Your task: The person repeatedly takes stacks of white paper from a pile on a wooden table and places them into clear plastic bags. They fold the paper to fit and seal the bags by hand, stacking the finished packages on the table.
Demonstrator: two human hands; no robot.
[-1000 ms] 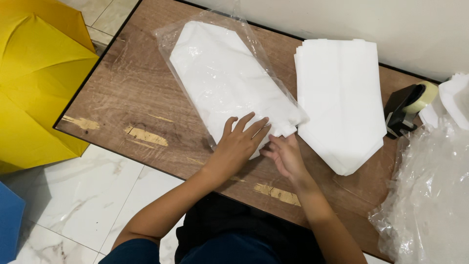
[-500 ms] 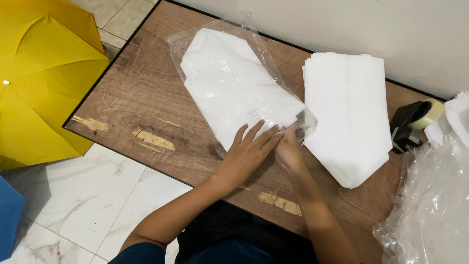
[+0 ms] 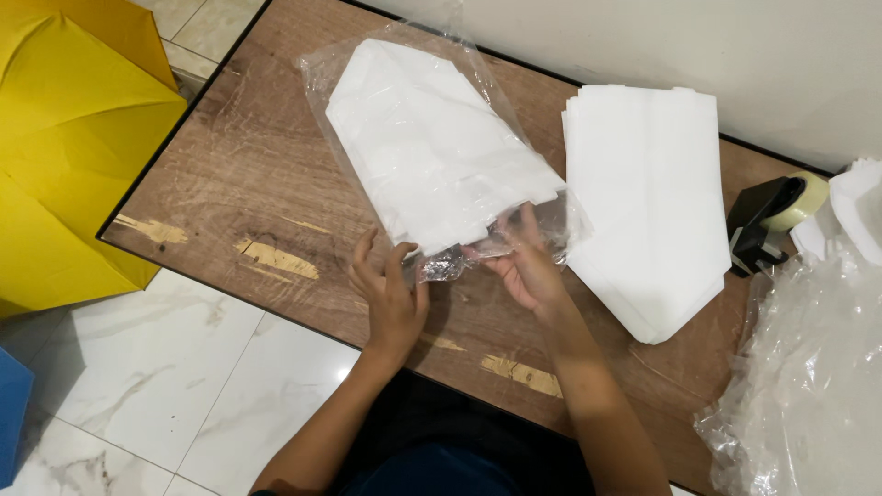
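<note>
While the clear bag [image 3: 432,156] of folded white sheets lies on the wooden table [image 3: 239,184], long axis running away up-left from both hands, the right hand [image 3: 525,266] seemingly pinches its open near end; the left hand [image 3: 390,294], fingers spread, touches the crumpled mouth.

In front of me is a clear plastic bag [image 3: 432,156] with a stack of white folded sheets [image 3: 432,170] inside. It lies flat on the brown wooden table [image 3: 230,174], slanting from the upper middle of the frame down toward the center. The bag is shiny and wrinkly. Its open end points at me, crumpled and loose, just past the white stack's lower edge. The white stack fills most of the bag.
</note>
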